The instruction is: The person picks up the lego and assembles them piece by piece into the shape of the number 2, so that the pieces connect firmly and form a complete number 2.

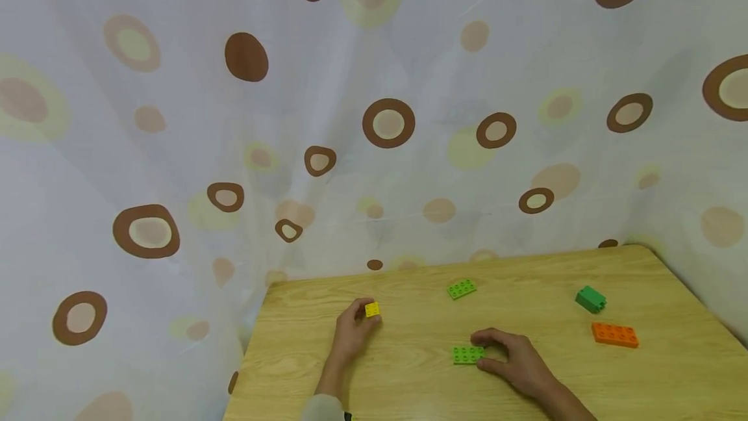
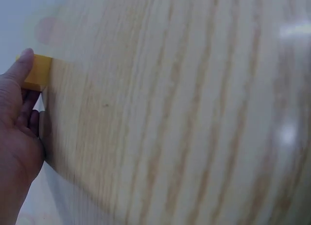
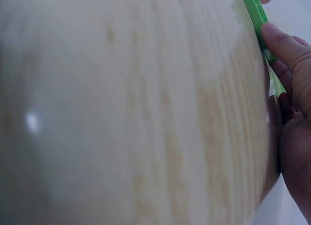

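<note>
**Two hands, two toy bricks**

Left hand (image 1: 352,333) low on the table (image 1: 409,382), fingers curled round a small yellow brick (image 1: 372,309), thumb on one side. Same brick at the fingertips in the left wrist view (image 2: 39,72), thumb on its near edge. Brick on the wood, toward the back left of the table.

Right hand (image 1: 514,359) down on the table too, thumb and fingers pinching the end of a flat light green brick (image 1: 467,355). Thin green edge under the fingers (image 3: 286,45) in the right wrist view (image 3: 257,11). Brick flat on the wood, near the front middle.

Both bricks probably hard plastic, light, stiff, a bit smooth. Not easy to break. Best hold likely on the two flat sides, thumb on one and fingers on the other, away from the bumps on top. Yellow one small, so only fingertips needed. Green one thin and low, so harder to get fingers under; likely easier to grip by its short end.

Farther out: another light green brick (image 1: 461,288) near the back, a dark green brick (image 1: 590,299) and an orange brick (image 1: 615,334) over to the right. Behind it all, a spotted curtain (image 1: 245,115).
</note>
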A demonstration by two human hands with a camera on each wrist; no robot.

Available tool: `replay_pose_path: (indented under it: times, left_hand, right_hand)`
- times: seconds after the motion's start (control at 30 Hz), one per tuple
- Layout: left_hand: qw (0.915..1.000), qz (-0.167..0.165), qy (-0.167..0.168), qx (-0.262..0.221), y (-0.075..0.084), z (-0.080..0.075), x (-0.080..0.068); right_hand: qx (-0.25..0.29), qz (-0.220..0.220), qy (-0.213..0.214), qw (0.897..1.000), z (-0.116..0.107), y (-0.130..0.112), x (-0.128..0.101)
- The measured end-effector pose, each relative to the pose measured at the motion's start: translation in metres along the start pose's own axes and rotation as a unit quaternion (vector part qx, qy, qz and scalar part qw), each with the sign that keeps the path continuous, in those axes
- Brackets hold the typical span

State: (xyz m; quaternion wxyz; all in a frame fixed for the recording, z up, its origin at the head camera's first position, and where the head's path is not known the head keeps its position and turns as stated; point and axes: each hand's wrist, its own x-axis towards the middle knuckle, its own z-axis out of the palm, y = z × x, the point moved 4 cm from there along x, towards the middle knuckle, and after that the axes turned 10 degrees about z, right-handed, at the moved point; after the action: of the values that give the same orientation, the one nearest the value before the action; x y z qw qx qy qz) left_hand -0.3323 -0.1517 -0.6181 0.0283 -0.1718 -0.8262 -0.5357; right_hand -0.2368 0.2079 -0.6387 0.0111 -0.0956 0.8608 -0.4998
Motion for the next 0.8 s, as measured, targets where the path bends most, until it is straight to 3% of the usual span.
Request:
replay_pose_path:
  times: [0.23, 0.8]
  left_hand:
    - [0.9997, 0.019, 0.012, 0.004, -0.003, 0.0, 0.001]
    - [0.9995, 0.017, 0.022, 0.012, -0.009, 0.001, -0.003]
  right_hand:
    - [-0.006, -0.007, 0.009, 1.0, -0.002, -0.001, 0.001]
    - [0.0, -0.005, 0.007, 1.0, 0.002, 0.003, -0.001]
